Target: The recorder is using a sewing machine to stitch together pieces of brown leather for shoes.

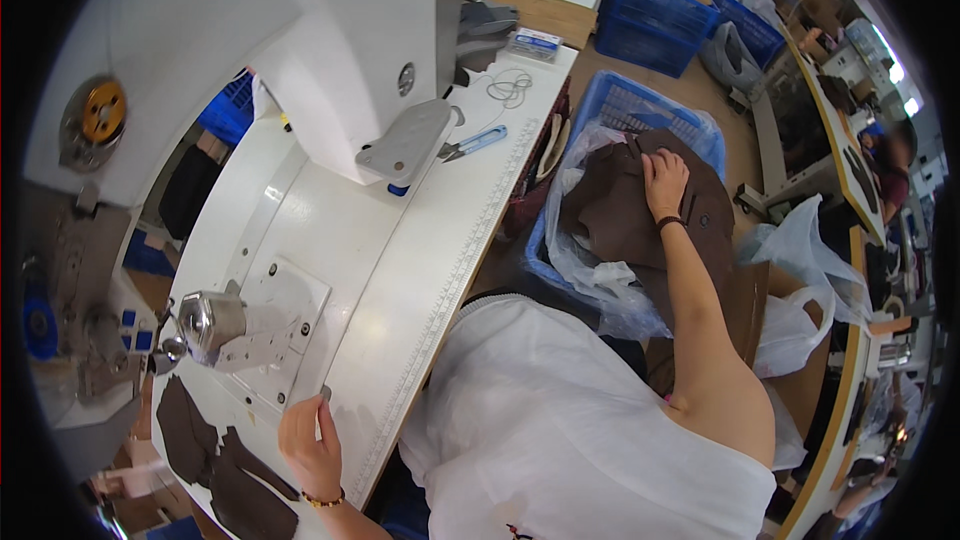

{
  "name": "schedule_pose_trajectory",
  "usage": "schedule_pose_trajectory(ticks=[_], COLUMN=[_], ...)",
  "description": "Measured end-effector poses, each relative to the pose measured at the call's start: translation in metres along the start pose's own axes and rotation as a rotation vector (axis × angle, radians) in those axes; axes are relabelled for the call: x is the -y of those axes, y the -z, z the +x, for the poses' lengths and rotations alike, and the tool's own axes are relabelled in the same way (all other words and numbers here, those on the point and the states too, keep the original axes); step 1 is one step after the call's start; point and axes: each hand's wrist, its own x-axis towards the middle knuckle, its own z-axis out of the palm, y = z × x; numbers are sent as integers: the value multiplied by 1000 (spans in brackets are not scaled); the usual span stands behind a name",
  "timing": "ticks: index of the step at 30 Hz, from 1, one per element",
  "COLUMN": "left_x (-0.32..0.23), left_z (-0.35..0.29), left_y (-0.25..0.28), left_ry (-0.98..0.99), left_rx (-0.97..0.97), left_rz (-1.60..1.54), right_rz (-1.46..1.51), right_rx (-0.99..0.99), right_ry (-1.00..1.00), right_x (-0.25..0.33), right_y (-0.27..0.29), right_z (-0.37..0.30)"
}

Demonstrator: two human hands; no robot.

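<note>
My left hand [310,445] is above the front edge of the white sewing table [400,285]. Thumb and forefinger pinch a small grey piece [325,393], too small to name. Beside that hand, dark brown cut pieces [240,495] lie on the table, looking like leather. My right hand [664,182] reaches out to the right and rests, fingers extended, on a pile of brown cut pieces [610,205]. That pile sits on clear plastic in a blue basket [708,135]. Whether the fingertips go under a piece cannot be seen.
A large white sewing machine [350,50] arches over the table, with a metal post [212,320] below it. Thread snips [475,143], loose cord [510,88] and a small box [535,44] lie farther back. Blue crates [655,20] and plastic bags [810,250] stand right. Another person [893,175] sits far right.
</note>
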Motion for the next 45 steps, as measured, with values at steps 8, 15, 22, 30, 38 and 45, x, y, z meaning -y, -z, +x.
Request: schedule_pose_trajectory(ticks=[8,15,22,30,38,45], left_x=[4,-8,-15,-21,-61,-74], left_z=[3,27,37,41,63,79], left_y=[-6,-14,-17,-21,-1,40], left_ry=[-5,-45,-80,-97,-17,63], left_rx=[48,79,93,85,61,-84], left_rz=[34,3,-28,-71,-613,-517], right_rz=[-147,91,116,3,976,1511], right_rx=[272,83,246,345,691,400], right_ry=[-561,-363,-123,1,249,1169], right_x=[-69,-62,-32,-33,159,324], right_y=[48,55,109,117,246,249], right_z=[-24,-38,38,72,143,129])
